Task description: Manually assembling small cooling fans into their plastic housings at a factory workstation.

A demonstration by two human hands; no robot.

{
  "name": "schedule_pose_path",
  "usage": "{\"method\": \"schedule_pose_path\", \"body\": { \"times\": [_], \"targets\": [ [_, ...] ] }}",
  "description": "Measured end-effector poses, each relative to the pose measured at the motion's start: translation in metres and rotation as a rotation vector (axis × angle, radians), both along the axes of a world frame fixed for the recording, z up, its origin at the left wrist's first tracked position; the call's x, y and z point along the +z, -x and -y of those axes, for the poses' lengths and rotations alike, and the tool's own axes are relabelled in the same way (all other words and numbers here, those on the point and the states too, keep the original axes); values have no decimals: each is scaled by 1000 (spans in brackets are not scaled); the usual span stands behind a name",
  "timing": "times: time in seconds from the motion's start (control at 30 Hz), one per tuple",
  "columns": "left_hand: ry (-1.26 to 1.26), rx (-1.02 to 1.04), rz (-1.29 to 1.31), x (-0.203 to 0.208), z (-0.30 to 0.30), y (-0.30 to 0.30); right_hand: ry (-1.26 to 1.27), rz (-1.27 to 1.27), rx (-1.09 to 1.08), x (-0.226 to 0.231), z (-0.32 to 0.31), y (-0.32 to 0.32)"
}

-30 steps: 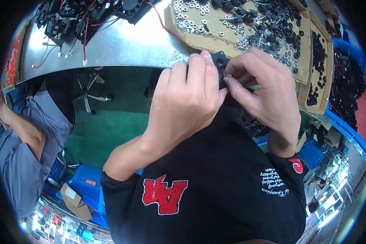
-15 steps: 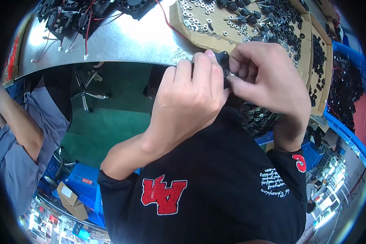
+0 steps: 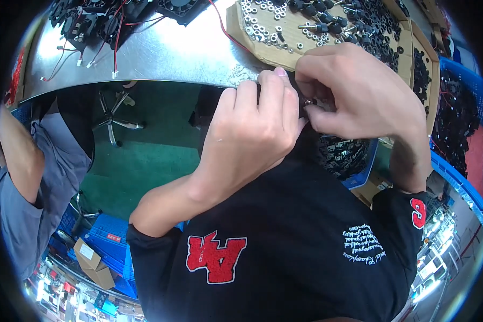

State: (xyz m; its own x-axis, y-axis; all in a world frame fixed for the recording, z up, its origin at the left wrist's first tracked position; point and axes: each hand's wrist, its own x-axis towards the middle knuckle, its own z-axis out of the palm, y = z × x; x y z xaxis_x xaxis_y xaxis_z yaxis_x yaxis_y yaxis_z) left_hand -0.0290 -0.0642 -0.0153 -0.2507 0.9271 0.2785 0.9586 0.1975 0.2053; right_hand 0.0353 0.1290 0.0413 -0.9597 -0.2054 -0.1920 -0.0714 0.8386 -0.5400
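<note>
Where the front corner of a cardboard tray [image 3: 269, 55] nears the edge of the metal table [image 3: 145, 63], the two hands meet just before that edge. The left hand [image 3: 255, 121], fingers curled, and the right hand [image 3: 354, 91], thumb and forefinger nearly closed, hold a small dark part [image 3: 301, 93] between them, mostly hidden by the fingers. A shiny metal piece [image 3: 308, 101] shows at the right fingertips; whether it is gripped cannot be told.

Writing: a red letter patch [image 3: 217, 258] and inverted white script [image 3: 362, 244] mark the black shirt [image 3: 295, 214]; a red label [image 3: 114, 237] marks a blue crate [image 3: 104, 231], a pale label [image 3: 89, 252] a cardboard box [image 3: 101, 275].

Edges: the table's rim curves away leftward, metal surface showing between the tray and the black fans [image 3: 177, 6]. Green floor [image 3: 145, 166] spreads left of the left forearm. Nuts [image 3: 260, 24] and dark knobs [image 3: 322, 26] lie in the tray, near the right hand.
</note>
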Motion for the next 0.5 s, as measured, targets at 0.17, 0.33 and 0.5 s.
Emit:
{"method": "schedule_pose_path", "body": {
  "times": [0.17, 0.33, 0.5],
  "targets": [
    [-10, -7, 9, -1, -2, 0, 128, -7, -22, -6, -9, -5],
    [-2, -8, 9, 0, 0, 2, 116, -68, -166, 14, -20, -20],
    [-20, -16, 55, 3, -2, 0, -141, 15, -692, 15, -60, -66]
  ]
}}
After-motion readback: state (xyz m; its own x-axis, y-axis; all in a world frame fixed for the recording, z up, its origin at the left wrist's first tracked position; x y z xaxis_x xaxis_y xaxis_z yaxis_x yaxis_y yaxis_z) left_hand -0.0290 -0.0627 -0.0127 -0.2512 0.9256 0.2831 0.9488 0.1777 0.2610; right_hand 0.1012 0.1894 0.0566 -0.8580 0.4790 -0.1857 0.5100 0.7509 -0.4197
